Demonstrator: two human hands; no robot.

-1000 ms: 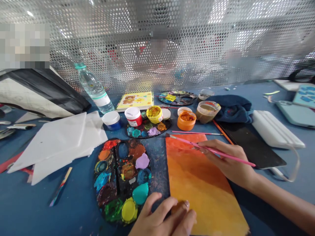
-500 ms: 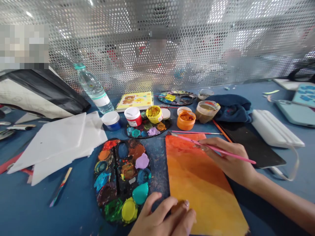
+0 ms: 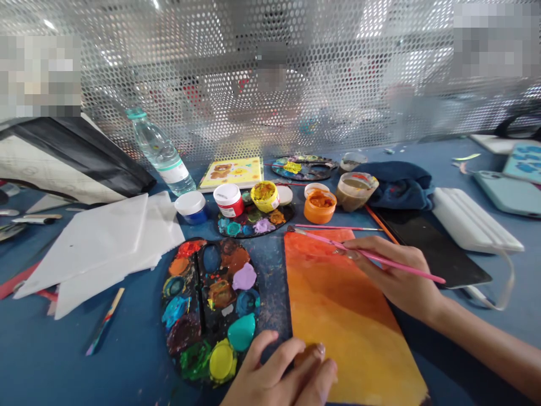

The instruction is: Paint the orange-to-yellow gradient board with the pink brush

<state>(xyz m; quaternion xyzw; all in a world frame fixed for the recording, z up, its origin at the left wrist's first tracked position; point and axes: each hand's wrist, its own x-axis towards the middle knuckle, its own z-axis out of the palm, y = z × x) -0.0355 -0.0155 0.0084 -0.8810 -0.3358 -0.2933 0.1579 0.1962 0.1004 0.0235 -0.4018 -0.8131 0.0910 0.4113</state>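
A sheet of paper (image 3: 338, 316) painted from red at the far end to yellow-orange at the near end lies on the blue table. My right hand (image 3: 393, 273) pinches a pink paintbrush (image 3: 380, 259), its bristles at the sheet's far left corner in the red area. My left hand (image 3: 283, 372) rests with fingers apart on the near left edge of the sheet. Left of the sheet is a black palette (image 3: 217, 321) with many paint colours. Beyond the sheet stand an open orange paint jar (image 3: 320, 210) and an open yellow paint jar (image 3: 265, 197).
Red (image 3: 228, 202) and blue (image 3: 191, 208) paint jars stand at a second palette (image 3: 249, 228). A cup of murky water (image 3: 354, 194) is beside a dark blue cloth (image 3: 397, 186). White sheets (image 3: 97, 242) and a water bottle (image 3: 163, 152) lie left; a black phone (image 3: 435, 248) lies right.
The pink paintbrush has shifted very slightly in my right hand. My left hand stays in the same place.
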